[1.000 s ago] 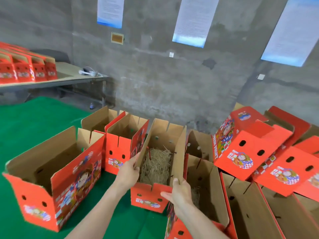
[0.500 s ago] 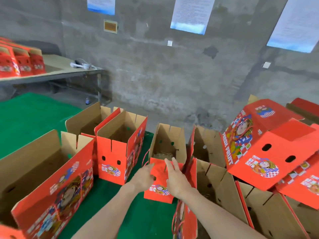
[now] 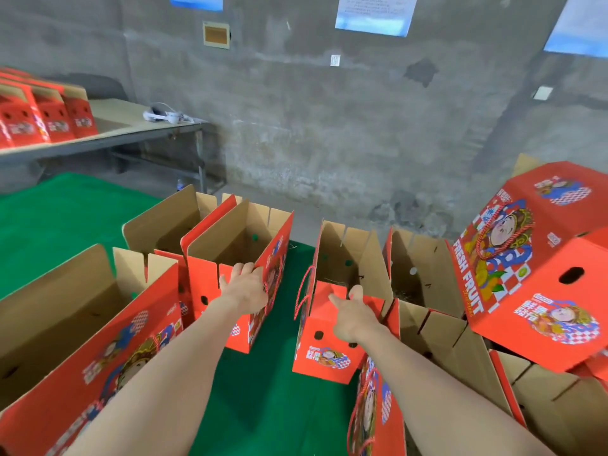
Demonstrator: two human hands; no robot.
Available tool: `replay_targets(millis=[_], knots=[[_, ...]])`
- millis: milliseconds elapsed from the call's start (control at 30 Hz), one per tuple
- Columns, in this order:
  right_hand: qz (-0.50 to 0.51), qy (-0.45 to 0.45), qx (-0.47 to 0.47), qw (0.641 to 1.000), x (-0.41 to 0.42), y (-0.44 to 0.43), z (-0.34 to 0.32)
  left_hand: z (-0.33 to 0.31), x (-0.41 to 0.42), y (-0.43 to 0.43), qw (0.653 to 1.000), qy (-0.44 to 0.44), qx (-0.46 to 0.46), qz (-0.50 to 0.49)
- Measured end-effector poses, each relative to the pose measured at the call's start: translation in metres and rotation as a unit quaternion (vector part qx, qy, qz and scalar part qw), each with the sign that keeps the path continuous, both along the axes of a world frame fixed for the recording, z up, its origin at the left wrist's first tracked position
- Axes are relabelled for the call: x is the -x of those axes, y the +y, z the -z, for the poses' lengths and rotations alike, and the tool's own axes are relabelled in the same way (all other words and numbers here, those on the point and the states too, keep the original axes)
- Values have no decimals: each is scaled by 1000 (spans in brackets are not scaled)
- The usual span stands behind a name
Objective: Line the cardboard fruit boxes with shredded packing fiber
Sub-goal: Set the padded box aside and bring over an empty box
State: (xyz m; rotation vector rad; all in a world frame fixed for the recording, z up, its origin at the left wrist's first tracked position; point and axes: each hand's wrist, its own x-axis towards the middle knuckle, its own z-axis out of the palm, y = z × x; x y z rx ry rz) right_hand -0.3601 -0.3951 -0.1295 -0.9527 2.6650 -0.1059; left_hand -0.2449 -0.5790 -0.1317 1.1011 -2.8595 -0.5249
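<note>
Several open red cardboard fruit boxes stand on green felt. The middle box holds a little tan shredded fiber, mostly hidden behind its near end flap. My right hand rests on that flap's top edge with fingers straight. To its left stands an empty open box. My left hand grips the near right corner of this box, fingers curled over its rim.
A large open box stands at the near left, another behind. Open boxes and a tipped printed box crowd the right. A side table with red boxes stands by the concrete wall.
My left hand left the fiber-lined box and moved left onto the empty box's corner. My right hand stayed on the lined box's end flap. The view panned down slightly.
</note>
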Motion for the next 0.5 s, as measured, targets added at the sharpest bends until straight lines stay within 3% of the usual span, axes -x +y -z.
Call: replay_targets(millis=[100,233,367,400,500], knots=[[6,-15,58,998,-5,-2,3,-1,-3,13,1000,6,6,18],[20,-111,118,987,-15,-5,-5,-3,-9,42,998,-1,37,54],[32,-39,224,973,-34,-11,-27,-11,-20,85,994,-8,77,70],[66,-57,251,964,-43,-11,-32,-15,-25,99,993,-15,87,74],[189,-280,257,905,-73,-2,-46,-26,-47,141,990,-24,94,102]])
